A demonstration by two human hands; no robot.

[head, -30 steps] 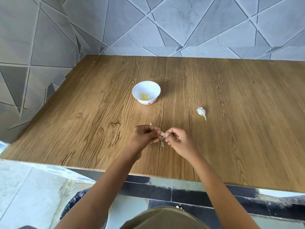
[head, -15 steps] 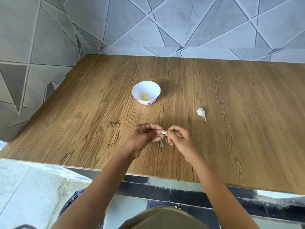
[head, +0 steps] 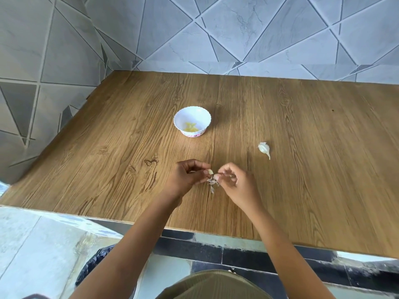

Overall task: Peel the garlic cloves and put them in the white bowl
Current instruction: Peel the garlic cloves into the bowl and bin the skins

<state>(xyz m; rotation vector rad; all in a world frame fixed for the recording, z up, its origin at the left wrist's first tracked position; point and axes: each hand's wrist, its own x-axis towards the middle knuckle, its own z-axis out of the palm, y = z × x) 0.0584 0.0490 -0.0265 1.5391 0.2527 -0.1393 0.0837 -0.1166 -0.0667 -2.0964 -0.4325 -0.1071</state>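
My left hand pinches a pale garlic clove between thumb and fingertips, low over the wooden table. Just to the right, my right hand pinches a thin strip of skin close to the clove. Several flakes of peeled skin lie on the table under both hands. The white bowl stands further back, with a few yellowish peeled cloves inside. An unpeeled garlic clove lies to the right.
Grey tiled walls close off the table at the back and left. The table's front edge runs just under my forearms. A dark bag sits on the floor below.
The hands have drawn slightly apart, and the clove's bare tip shows more at my left fingertips. More skin lies on the table beneath them.
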